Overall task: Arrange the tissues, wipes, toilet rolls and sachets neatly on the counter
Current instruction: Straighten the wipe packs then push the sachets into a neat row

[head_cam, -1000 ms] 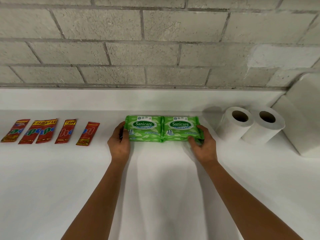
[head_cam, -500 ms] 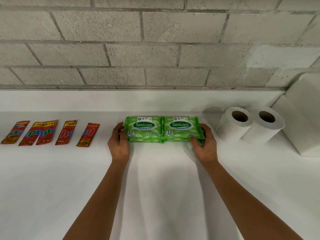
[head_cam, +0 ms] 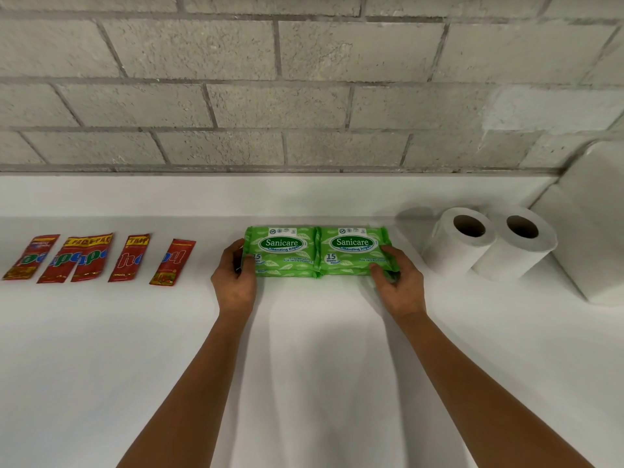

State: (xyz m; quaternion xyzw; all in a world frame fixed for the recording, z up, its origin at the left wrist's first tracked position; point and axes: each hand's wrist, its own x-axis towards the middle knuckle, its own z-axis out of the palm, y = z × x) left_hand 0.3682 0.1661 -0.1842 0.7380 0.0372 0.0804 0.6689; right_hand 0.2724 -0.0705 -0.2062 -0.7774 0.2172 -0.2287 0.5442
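A: From the head view, where are the wipes?
B: Two green wipe packs (head_cam: pixel 317 251) lie flat, side by side and touching, mid-bench (head_cam: pixel 320 366), their shared long axis running left to right, parallel to the wall.
A: And the hands?
B: The left hand (head_cam: pixel 234 282) cups the left end of the pair, thumb against the side. The right hand (head_cam: pixel 398 282) is curled over the near right corner, fingers pressed on the wrapper. Each looks clamped on its own end, squeezing the packs together.
A: What lies around them?
B: Red sachets (head_cam: pixel 101 258) in a loose row to the left, well apart. Two toilet rolls (head_cam: pixel 489 244) on their sides just right of the packs, and a white tissue pack (head_cam: pixel 594 231) at the far right.
A: So the next move?
B: Probably squaring the pair. The right hand is nearer the rolls, so any slide that way is its job.
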